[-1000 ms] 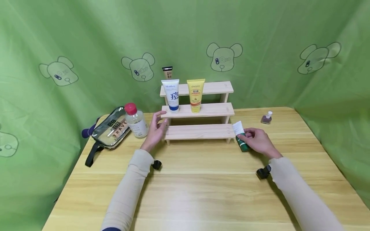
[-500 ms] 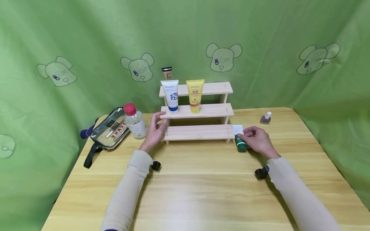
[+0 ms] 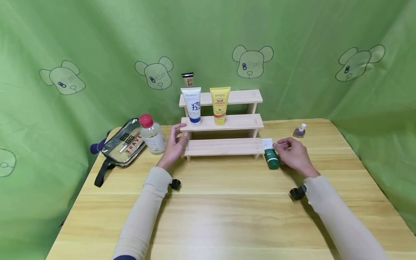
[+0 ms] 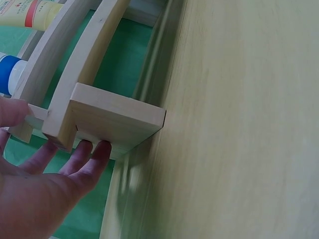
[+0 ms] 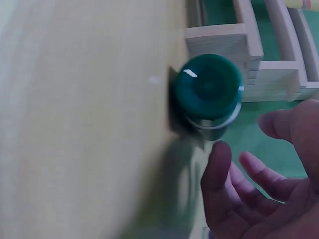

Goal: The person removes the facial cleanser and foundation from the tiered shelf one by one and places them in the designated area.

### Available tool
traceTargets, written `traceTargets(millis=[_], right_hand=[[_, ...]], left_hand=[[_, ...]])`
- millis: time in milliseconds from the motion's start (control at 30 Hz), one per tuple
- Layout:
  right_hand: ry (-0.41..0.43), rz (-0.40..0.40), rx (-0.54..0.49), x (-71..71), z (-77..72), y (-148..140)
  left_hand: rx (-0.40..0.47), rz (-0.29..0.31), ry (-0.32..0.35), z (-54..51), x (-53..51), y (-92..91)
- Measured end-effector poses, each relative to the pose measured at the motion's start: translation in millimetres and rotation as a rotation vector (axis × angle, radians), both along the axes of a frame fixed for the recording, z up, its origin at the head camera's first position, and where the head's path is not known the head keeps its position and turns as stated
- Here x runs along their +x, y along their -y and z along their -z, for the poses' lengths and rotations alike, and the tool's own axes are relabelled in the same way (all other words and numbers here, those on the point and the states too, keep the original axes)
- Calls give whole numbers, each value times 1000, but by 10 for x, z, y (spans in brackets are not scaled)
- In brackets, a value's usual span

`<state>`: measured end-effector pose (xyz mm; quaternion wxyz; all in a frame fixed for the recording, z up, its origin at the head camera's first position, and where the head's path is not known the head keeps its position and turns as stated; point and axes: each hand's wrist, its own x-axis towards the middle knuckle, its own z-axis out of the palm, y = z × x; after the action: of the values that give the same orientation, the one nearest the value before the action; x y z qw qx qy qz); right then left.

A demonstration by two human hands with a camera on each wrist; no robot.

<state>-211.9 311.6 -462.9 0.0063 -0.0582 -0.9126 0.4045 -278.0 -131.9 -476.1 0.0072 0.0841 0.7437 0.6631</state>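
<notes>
Reading the head view as a clock face, I start on the left: the clear pouch (image 3: 121,144), then the red-capped bottle (image 3: 155,141) at about ten o'clock from the left hand (image 3: 173,148). That hand is half spread, its fingers (image 4: 89,172) against the left end of the wooden rack (image 3: 240,96); I see no tight grip. The rack runs off toward two and three o'clock from it, with the blue-and-white tube (image 3: 192,104) and the yellow tube (image 3: 220,106) upright on its middle tier (image 3: 240,122).

Past the rack's right end is the green-and-white tube (image 3: 270,153), lying on the worktop (image 3: 227,220) just beside the bottom tier (image 3: 224,147); whether they touch I cannot tell. Its long axis points the white end (image 3: 267,143) to half past eleven and the green cap (image 3: 273,164) to half past five.

The right hand (image 3: 294,155) is by far the nearer one, and I judge everything hangs on this: the tube sits at nine o'clock from it, side-on. I see that hand moderately wide and holding nothing, thumb (image 5: 286,124) clear of the tube, fingertips (image 5: 221,154) right by it; contact is hard to call. Just past twelve from it stands the small purple bottle (image 3: 298,133).
</notes>
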Motion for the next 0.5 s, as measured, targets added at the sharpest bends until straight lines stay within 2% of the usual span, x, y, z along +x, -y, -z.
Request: traceTargets(millis=[300,500], right_hand=[[-298,71,-33,26,-281,206],[-409,29,-104,-17,-403,431]], left_hand=[[-1,2,-24,13,-29,3],[1,9,0,12,-15,4]])
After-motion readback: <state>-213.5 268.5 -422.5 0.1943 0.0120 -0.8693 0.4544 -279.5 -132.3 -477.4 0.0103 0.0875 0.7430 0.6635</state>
